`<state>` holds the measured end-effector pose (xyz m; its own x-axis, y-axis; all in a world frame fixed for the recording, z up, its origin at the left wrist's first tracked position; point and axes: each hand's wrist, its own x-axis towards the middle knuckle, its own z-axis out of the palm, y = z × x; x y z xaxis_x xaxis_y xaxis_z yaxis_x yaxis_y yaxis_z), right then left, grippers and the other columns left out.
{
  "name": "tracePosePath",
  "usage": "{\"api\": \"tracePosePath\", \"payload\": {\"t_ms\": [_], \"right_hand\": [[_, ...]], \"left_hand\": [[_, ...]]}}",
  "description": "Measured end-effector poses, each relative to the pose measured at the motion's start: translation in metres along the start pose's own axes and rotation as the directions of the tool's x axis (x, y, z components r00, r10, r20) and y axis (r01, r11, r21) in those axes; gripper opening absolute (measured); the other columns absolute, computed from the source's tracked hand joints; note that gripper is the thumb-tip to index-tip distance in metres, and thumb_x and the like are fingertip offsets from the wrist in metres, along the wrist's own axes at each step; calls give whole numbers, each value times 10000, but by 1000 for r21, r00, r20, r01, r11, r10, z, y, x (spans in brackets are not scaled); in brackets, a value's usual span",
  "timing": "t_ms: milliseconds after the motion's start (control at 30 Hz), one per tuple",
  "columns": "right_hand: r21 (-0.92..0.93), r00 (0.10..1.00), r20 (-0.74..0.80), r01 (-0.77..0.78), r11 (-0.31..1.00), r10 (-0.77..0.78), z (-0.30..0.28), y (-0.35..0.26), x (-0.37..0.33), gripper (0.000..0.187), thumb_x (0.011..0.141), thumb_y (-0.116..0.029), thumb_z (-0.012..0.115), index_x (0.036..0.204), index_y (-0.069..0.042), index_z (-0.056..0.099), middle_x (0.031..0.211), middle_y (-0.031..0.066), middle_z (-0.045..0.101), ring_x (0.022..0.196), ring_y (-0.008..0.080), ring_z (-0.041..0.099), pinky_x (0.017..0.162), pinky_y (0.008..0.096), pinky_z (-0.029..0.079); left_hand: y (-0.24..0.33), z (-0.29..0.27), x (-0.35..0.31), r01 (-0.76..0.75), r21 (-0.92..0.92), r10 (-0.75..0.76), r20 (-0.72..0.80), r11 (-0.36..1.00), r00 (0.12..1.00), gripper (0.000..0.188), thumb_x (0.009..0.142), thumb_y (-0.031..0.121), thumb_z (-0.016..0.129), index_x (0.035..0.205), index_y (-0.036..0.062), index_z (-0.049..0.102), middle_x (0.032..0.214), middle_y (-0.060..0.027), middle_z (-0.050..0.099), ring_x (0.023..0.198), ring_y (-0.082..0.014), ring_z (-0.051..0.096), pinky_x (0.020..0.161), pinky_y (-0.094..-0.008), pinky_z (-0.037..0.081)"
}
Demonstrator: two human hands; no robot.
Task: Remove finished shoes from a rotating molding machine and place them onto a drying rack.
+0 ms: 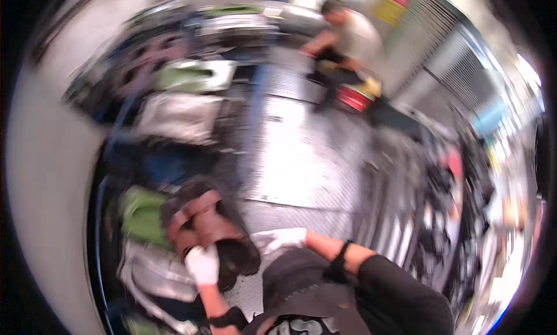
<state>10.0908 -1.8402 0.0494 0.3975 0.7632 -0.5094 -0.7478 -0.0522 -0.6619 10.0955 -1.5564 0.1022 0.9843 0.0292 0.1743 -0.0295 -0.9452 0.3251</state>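
Observation:
A pair of brown and black sandals (212, 225) is at my lower left, with wide brown straps and dark soles, blurred by motion. My left hand (203, 265), in a white glove, grips the near end of the pair; its fingertips are partly hidden. Just to the right of the sandals is my right hand (280, 239), also white-gloved, fingers stretched out toward the dark sole. Whether it touches the sole is too blurred to tell. Under and beside the sandals lie a green shoe-shaped piece (142, 216) and a grey-white piece (159, 271).
A blue-edged rack (255, 114) along the left carries more green, white and dark items. Ahead, a person (351, 36) bends over a red and yellow object (354, 97) on the metal-plate floor (290, 143). Crowded dark shelving (447, 201) lines the right side.

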Motion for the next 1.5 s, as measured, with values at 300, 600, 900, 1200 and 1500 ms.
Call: {"api": "tracePosePath", "payload": {"t_ms": [300, 600, 900, 1200, 1500], "right_hand": [[-252, 552, -798, 59, 966, -242, -77, 99, -113, 604, 812, -200, 645, 1389, -43, 554, 1296, 157, 657, 1174, 278, 632, 1024, 370, 473], [-273, 214, -959, -507, 818, -188, -13, 335, -195, 396, 945, -222, 569, 1295, -47, 631, 1249, 165, 674, 1136, 319, 631, 1001, 407, 477], [-357, -408, -305, 886, 294, 861, 264, 354, -247, 305, 913, -182, 653, 1187, -50, 675, 985, 82, 689, 833, 153, 654, 712, 293, 521], [-527, -443, 380, 617, 584, 812, 307, 445, -299, 271, 935, -205, 633, 1154, -69, 551, 1043, 27, 578, 930, 154, 566, 757, 306, 468], [-489, -425, 396, 653, 579, 814, 324, 460, -319, 307, 944, -235, 609, 1192, -73, 527, 1091, 38, 562, 975, 171, 550, 794, 334, 454]], "left_hand": [[139, 79, 75, -888, -162, 886, -110, 431, 451, 227, 666, 77, 668, 544, 74, 477, 550, -142, 456, 574, -375, 504, 564, -500, 389], [405, 70, -43, -827, -549, 967, 122, -121, -222, 314, 698, 297, 708, 550, 35, 618, 562, -197, 585, 538, -376, 613, 543, -473, 484], [501, 44, -181, -438, -687, 588, 19, -580, -809, 342, 728, 358, 716, 678, 23, 674, 683, -183, 644, 677, -370, 653, 639, -467, 523], [508, 49, -104, -627, -625, 673, 211, -464, -709, 320, 760, 325, 684, 685, 15, 662, 706, -190, 645, 691, -393, 642, 658, -482, 515], [513, 90, -28, -872, -468, 883, 337, -143, -326, 309, 745, 308, 713, 709, 2, 689, 722, -240, 659, 716, -423, 665, 682, -507, 536]]}}
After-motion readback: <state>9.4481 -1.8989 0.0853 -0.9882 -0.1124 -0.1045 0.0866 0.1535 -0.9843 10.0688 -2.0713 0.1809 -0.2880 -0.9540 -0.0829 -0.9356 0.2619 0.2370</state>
